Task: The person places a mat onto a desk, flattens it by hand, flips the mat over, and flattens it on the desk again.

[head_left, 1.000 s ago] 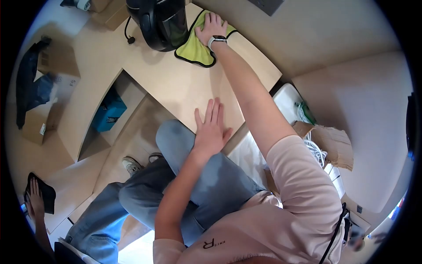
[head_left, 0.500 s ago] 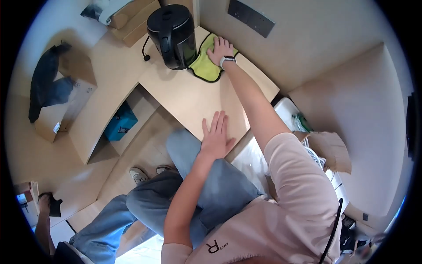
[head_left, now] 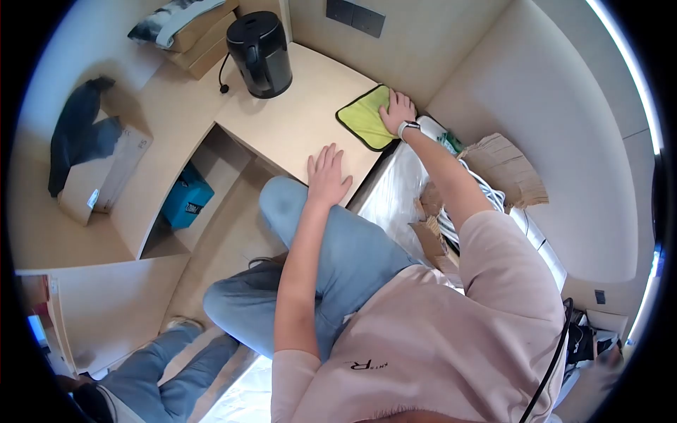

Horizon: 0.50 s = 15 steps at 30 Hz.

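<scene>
My right hand (head_left: pixel 399 111), with a watch at the wrist, lies flat on the right part of a yellow-green cloth (head_left: pixel 367 118) with a dark border. Its fingers are apart. The cloth rests spread at the right end of the wooden tabletop (head_left: pixel 282 130). Nearer to my body, my left hand (head_left: pixel 328 176) is palm down at the table's front edge, fingers spread, holding nothing. A black kettle (head_left: pixel 259 56) stands upright on the tabletop, left of the cloth and apart from it.
Cardboard boxes stand at the upper left (head_left: pixel 204 46) and far left (head_left: pixel 116 169). A teal box (head_left: pixel 187 199) sits in the shelf opening. An open carton (head_left: pixel 504 169) with white cables is beside the table's right end. Another person's legs (head_left: pixel 159 374) show at lower left.
My right hand and the cloth have moved right along the tabletop, away from the kettle. The cloth lies flatter. The view has shifted, and the other person's hand has left the lower left.
</scene>
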Tool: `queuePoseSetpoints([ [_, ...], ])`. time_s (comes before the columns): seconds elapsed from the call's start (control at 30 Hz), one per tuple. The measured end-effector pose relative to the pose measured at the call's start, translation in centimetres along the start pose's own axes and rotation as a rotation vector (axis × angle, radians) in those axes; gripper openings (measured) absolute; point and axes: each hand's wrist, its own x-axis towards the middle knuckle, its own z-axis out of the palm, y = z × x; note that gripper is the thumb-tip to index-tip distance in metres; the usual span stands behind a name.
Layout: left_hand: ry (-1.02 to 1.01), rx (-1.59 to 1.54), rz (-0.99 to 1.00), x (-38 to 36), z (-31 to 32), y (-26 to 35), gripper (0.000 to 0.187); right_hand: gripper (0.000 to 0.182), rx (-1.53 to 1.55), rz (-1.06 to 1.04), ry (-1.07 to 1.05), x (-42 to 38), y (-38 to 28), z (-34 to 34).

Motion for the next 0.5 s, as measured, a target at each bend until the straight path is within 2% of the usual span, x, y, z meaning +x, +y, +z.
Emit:
queuePoseSetpoints([
  [0.07, -0.013, -0.008, -0.016, 0.0, 0.2, 0.0, 0.08, 0.079, -0.022, -0.02, 0.016, -1.2, -0.5, 0.0],
  [0.17, -0.027, 0.0, -0.017, 0.1, 0.2, 0.2, 0.08, 0.079, -0.007, -0.095, -0.079, -3.3, -2.6, 0.1],
  [0.23, 0.1, -0.085, -0.039, 0.2, 0.0, 0.6, 0.079, 0.081, 0.022, -0.188, -0.145, -5.5, -5.0, -0.5],
  [0.33, 0.154, -0.089, -0.017, 0.2, -0.2, 0.5, 0.081, 0.082, 0.037, -0.27, -0.198, -9.9, -9.8, -2.6],
  [0.5, 0.098, -0.033, -0.019, -0.1, -0.5, 0.5, 0.085, 0.085, 0.026, -0.324, -0.177, -13.6, -13.2, -2.5],
])
